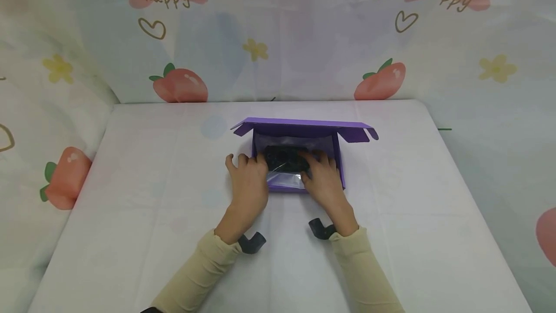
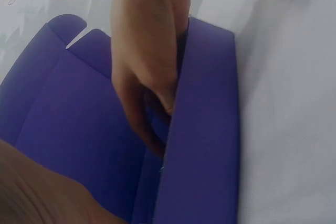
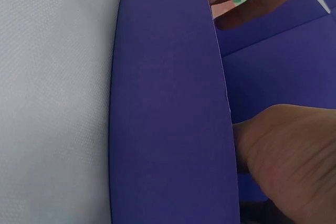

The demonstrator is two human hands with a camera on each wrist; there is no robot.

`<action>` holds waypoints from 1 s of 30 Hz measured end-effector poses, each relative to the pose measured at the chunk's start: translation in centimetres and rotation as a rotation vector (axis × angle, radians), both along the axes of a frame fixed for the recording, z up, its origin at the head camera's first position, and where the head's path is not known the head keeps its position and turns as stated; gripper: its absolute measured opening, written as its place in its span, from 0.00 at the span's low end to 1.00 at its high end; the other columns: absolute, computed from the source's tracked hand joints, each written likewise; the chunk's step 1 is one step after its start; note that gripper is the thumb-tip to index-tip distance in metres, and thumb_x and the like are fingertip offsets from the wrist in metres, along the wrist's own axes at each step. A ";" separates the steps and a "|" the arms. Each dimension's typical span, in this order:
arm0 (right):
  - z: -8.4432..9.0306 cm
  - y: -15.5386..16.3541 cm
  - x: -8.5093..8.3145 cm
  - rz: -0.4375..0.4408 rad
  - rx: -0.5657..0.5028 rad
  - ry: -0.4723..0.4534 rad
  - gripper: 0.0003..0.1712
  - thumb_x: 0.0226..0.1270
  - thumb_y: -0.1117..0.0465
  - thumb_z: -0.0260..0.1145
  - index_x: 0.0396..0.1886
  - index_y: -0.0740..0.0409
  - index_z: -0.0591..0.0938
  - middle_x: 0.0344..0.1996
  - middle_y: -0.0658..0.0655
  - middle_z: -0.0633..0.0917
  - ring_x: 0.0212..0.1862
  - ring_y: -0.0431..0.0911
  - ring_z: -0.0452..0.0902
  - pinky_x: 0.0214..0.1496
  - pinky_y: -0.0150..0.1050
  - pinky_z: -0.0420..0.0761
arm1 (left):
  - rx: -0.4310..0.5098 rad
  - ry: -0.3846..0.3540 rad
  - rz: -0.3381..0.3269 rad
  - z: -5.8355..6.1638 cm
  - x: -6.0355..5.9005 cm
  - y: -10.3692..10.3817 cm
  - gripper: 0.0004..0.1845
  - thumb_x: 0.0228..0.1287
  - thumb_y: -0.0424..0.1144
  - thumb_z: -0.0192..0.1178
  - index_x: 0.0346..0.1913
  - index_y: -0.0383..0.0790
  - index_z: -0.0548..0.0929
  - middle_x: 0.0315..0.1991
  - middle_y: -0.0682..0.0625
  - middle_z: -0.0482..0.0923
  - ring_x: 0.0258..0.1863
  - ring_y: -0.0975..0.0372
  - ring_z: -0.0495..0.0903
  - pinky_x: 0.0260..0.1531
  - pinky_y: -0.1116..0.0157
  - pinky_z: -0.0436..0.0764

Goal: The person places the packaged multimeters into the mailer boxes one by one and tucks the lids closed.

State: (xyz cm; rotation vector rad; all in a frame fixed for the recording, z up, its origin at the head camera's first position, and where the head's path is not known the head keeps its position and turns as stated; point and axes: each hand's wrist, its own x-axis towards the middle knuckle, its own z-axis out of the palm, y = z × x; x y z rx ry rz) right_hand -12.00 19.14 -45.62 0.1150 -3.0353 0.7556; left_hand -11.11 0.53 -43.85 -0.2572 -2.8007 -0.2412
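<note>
A purple cardboard box [image 1: 284, 190] sits on the table with its lid [image 1: 299, 124] raised at the back. Inside lies a black object [image 1: 284, 158] in clear, shiny plastic; its kind does not show. My left hand [image 1: 247, 182] grips the box's left side, index finger bent at the wall and little finger sticking out. From the right, my right hand [image 1: 323, 182] reaches into the box, with thumb and bent fingers at the right end of the black object. The front wall [image 3: 173, 98] hides the fingertips in the wrist views.
A white cloth [image 1: 152, 197] covers the table. Side flaps [image 1: 358, 134] of the lid spread out past the box. Behind stands a patterned backdrop [image 1: 304, 37]. A dark curved piece [image 1: 252, 244] is worn at the left wrist, another [image 1: 321, 229] at the right.
</note>
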 end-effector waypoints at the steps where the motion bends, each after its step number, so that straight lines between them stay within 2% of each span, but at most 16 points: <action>1: 0.0 0.0 0.0 0.001 -0.001 -0.002 0.31 0.67 0.63 0.69 0.71 0.51 0.78 0.70 0.71 0.73 0.68 0.74 0.70 0.59 0.71 0.77 | 0.013 0.002 -0.004 -0.1 0.1 0.1 0.09 0.53 0.21 0.66 0.32 0.37 0.81 0.24 0.44 0.82 0.40 0.48 0.79 0.61 0.39 0.67; 6: 0.1 -0.1 -0.1 0.004 -0.001 -0.011 0.31 0.68 0.63 0.68 0.71 0.51 0.78 0.71 0.71 0.72 0.68 0.74 0.69 0.59 0.71 0.76 | 0.054 0.012 -0.033 -0.3 0.4 0.2 0.11 0.52 0.19 0.63 0.34 0.37 0.81 0.25 0.44 0.83 0.42 0.49 0.79 0.61 0.41 0.66; 12: -0.1 -0.1 -0.1 -0.001 0.001 -0.011 0.31 0.68 0.63 0.68 0.71 0.50 0.78 0.71 0.71 0.72 0.69 0.74 0.68 0.60 0.71 0.76 | 0.096 0.020 -0.093 -0.3 0.5 0.1 0.14 0.49 0.17 0.62 0.36 0.36 0.81 0.28 0.43 0.86 0.30 0.49 0.83 0.55 0.47 0.73; 16: -0.2 0.0 -0.1 -0.002 0.000 -0.009 0.31 0.68 0.63 0.68 0.72 0.49 0.77 0.71 0.71 0.72 0.69 0.74 0.68 0.60 0.71 0.76 | 0.156 0.017 -0.124 -0.2 0.4 0.0 0.15 0.48 0.16 0.64 0.38 0.35 0.82 0.30 0.41 0.87 0.29 0.47 0.85 0.46 0.50 0.78; 19: -0.2 0.0 -0.1 -0.005 -0.004 -0.010 0.31 0.68 0.63 0.68 0.71 0.49 0.78 0.71 0.71 0.72 0.69 0.73 0.68 0.60 0.71 0.75 | 0.223 -0.003 -0.142 -0.1 0.2 -0.1 0.18 0.48 0.15 0.64 0.42 0.34 0.84 0.35 0.39 0.89 0.31 0.45 0.87 0.41 0.50 0.81; 24: -0.2 0.0 -0.1 -0.012 -0.007 -0.009 0.31 0.67 0.64 0.67 0.71 0.49 0.78 0.71 0.71 0.72 0.69 0.73 0.69 0.60 0.71 0.76 | 0.330 -0.092 -0.159 0.4 0.0 -0.3 0.22 0.53 0.14 0.62 0.51 0.33 0.86 0.42 0.38 0.89 0.38 0.44 0.89 0.40 0.49 0.86; 27: -0.2 0.0 -0.1 -0.014 -0.007 -0.016 0.31 0.67 0.63 0.67 0.71 0.49 0.78 0.71 0.71 0.72 0.69 0.74 0.68 0.60 0.71 0.76 | 0.335 -0.118 -0.162 0.7 0.2 -0.4 0.23 0.55 0.14 0.61 0.53 0.33 0.85 0.43 0.37 0.89 0.39 0.44 0.89 0.42 0.50 0.86; 30: -0.2 0.0 -0.1 -0.015 -0.008 -0.019 0.31 0.67 0.63 0.68 0.71 0.49 0.77 0.71 0.71 0.71 0.69 0.74 0.68 0.60 0.71 0.76 | 0.304 -0.113 -0.176 0.9 0.5 -0.4 0.26 0.51 0.13 0.62 0.54 0.33 0.85 0.44 0.37 0.89 0.38 0.44 0.89 0.41 0.49 0.86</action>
